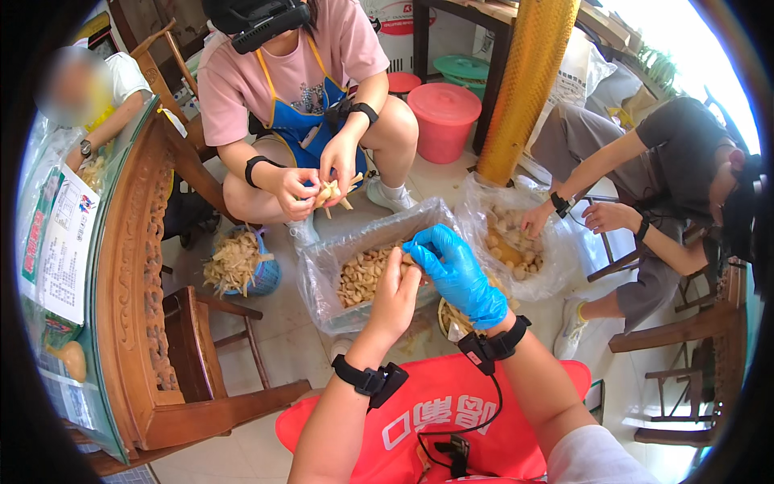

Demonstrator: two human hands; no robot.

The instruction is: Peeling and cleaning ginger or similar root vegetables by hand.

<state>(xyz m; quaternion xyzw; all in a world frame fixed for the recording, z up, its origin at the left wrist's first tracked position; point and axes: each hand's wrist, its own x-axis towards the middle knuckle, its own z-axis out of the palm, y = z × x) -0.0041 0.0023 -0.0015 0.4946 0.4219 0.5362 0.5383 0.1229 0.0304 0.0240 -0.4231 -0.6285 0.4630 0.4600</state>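
My left hand (396, 293), bare and with a black wrist strap, pinches a small garlic clove (409, 259) with its fingertips. From the right, my right hand (453, 272) in a blue disposable glove meets it and grips the same piece, which the fingers mostly cover. Both hands are over a box lined with clear plastic (326, 311). Inside the box lies a heap of loose garlic cloves (363, 275). Below my right hand, a basket of dry husks (450, 317) is partly hidden by the glove and wrist.
Opposite, a co-worker's hands (317, 190) hold a partly peeled garlic bulb. At right, another co-worker's hand (535, 219) reaches into a plastic bag of bulbs (565, 266). A blue basket of husks (266, 275), a wooden stool (193, 345) and a glass-topped carved table (130, 290) stand left.
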